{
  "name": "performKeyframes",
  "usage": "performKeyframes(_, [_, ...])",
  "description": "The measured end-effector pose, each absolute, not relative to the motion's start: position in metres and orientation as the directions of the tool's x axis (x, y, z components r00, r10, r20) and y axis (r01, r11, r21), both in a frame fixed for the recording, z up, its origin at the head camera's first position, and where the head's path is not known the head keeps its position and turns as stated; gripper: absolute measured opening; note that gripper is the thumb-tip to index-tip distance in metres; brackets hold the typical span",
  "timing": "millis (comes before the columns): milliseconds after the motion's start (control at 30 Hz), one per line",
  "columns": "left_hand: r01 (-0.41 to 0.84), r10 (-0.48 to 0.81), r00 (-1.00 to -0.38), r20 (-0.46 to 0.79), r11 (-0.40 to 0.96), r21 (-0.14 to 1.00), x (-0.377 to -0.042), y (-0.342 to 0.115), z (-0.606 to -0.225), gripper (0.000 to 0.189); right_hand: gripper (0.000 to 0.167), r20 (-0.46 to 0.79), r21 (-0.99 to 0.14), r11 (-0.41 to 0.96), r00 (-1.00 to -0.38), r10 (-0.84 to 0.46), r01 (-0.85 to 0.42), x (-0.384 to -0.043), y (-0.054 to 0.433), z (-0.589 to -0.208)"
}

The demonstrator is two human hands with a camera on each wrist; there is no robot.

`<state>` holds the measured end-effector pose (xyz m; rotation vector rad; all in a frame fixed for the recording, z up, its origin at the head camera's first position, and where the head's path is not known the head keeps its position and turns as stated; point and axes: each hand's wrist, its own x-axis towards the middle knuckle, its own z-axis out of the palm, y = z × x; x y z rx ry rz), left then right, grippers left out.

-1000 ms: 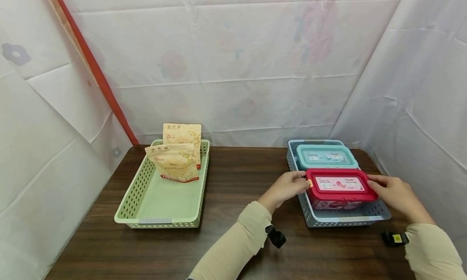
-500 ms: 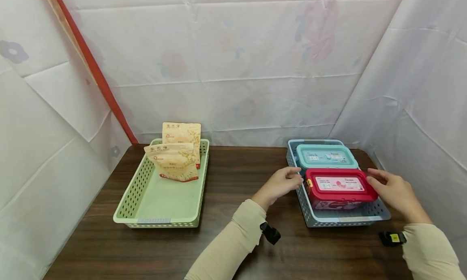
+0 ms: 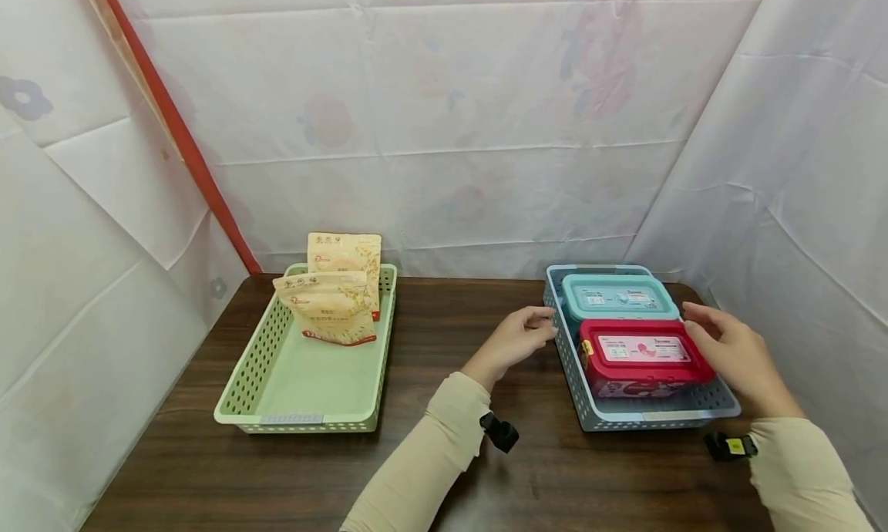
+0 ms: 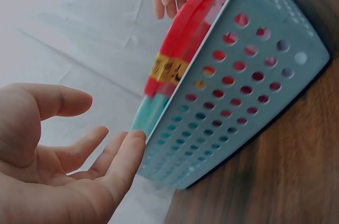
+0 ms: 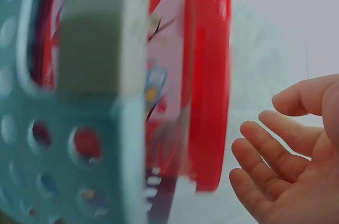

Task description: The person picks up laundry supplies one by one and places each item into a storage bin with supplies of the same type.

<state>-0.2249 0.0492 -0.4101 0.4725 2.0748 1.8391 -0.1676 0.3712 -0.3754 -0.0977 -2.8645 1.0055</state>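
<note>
A red lidded plastic box (image 3: 645,372) with a pink-and-white label sits in the front of a blue perforated basket (image 3: 584,393). Behind it in the same basket lies a turquoise lidded box (image 3: 620,283). My left hand (image 3: 512,342) hovers off the basket's left side, fingers loosely bent around nothing. At the right end of the red box is my right hand (image 3: 738,358), relaxed and holding nothing. In the right wrist view a gap shows between those fingers (image 5: 275,155) and the red lid (image 5: 209,91). A yellow strip (image 4: 168,69) marks the red box's left end.
On the left of the dark wooden table (image 3: 458,308) stands a green perforated basket (image 3: 312,385). Two cream pouches, a front one (image 3: 329,312) and a rear one (image 3: 347,250), stand in its back part. White cloth walls (image 3: 444,116) enclose the table's back and sides.
My left hand has let go of the red box and drawn back to the left. The right hand has come off the box's right end and lifted slightly. The boxes stay put.
</note>
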Motion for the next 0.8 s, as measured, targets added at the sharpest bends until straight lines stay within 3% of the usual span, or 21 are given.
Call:
performKeyframes(267, [0.054,0.411,-0.911,-0.011,0.145,0.988,-0.232,0.021,-0.404,0.039,0.056,0.142,-0.6,0.797,-0.989,0.031,-0.061,-0.177,0.342,-0.368])
performKeyframes(467, [0.115,0.37,-0.929,0.006,0.273,0.955,-0.236,-0.004,-0.398,0.041,0.054,0.142,-0.612,0.784,-0.99,-0.027,-0.109,-0.183,0.321,-0.367])
performKeyframes(800, [0.131,0.329,-0.944,0.01,0.35,0.927,-0.237,-0.037,-0.386,0.043,0.047,0.232,-0.63,0.72,-0.955,-0.184,-0.292,-0.199,0.288,-0.367])
